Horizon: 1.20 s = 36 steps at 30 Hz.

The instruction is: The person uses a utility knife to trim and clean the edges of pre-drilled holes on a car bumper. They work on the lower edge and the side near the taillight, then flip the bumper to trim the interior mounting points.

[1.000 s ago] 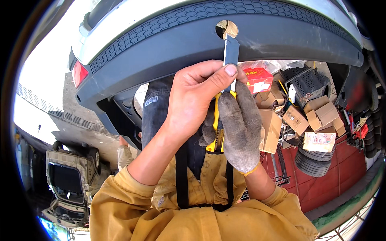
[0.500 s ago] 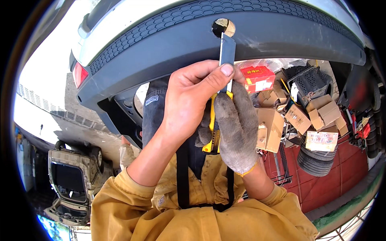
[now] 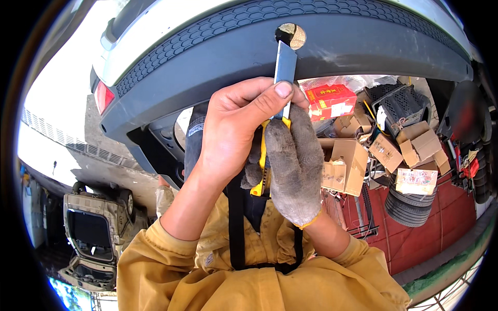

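A snap-off utility knife points away from me, its yellow handle (image 3: 258, 189) wrapped by my right hand (image 3: 295, 166), which wears a dirty grey knit glove. The long, wide steel blade (image 3: 286, 63) stands far out of the handle. My bare left hand (image 3: 231, 124) pinches that blade between thumb and fingers near its lower part. Beyond the tip lies a round hole (image 3: 291, 36) in the dark grey plastic bumper (image 3: 223, 59) of a white vehicle. The tip appears just below the hole; whether it touches the bumper I cannot tell.
To the right lie a red box (image 3: 332, 101), several opened cardboard boxes (image 3: 355, 159), a black plastic crate (image 3: 407, 106) and stacked tyres (image 3: 408, 208) on a red floor covering (image 3: 415, 238). A stripped car body (image 3: 96, 233) stands at the lower left.
Both hands have shifted a little to the left together with the knife. The blade's tip has moved left below the hole; both grips look the same.
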Available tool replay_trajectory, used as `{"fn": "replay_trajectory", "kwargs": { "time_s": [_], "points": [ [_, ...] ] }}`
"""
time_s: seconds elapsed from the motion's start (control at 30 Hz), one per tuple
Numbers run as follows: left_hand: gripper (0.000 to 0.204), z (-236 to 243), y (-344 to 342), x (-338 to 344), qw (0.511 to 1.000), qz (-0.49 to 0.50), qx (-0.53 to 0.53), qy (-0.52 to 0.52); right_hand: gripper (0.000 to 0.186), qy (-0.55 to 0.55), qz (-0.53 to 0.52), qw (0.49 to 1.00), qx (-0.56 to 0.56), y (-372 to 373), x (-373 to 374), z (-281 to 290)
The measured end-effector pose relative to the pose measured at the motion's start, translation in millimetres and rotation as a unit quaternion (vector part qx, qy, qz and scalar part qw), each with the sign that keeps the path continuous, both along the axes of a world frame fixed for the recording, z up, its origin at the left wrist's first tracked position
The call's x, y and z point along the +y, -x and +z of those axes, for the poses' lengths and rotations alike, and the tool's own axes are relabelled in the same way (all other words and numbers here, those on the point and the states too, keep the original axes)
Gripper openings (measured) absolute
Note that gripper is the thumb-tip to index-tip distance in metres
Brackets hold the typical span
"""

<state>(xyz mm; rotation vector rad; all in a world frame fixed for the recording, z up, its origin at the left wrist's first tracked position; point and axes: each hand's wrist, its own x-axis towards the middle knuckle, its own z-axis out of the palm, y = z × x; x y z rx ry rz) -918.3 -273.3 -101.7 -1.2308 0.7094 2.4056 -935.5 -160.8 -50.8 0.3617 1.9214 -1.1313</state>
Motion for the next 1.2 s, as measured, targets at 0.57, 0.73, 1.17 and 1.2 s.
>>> {"fn": "replay_trajectory", "kwargs": {
  "time_s": [0.57, 0.73, 1.17, 1.2],
  "points": [
    [0.037, -2.4, 3.0, -9.6, 0.651, -0.229, 0.151, 0.708, 0.037, -0.018, -0.092, 0.995, 0.014, 47.6, 27.0, 11.4],
    [0.043, 10.5, -19.3, 22.7, 0.726, -0.217, 0.285, 0.588, 0.043, -0.083, 0.172, 0.959, 0.207, 79.5, 16.2, 10.9],
    [0.072, -10.9, -4.6, -55.3, 0.637, -0.3, 0.195, 0.683, 0.049, -0.031, 0.249, 0.954, 0.164, 79.3, 6.1, -4.0],
    [0.078, -11.5, -5.6, -55.9, 0.621, -0.328, 0.19, 0.686, 0.05, -0.035, 0.241, 0.958, 0.153, 78.6, 2.7, -2.6]
  ]
}}
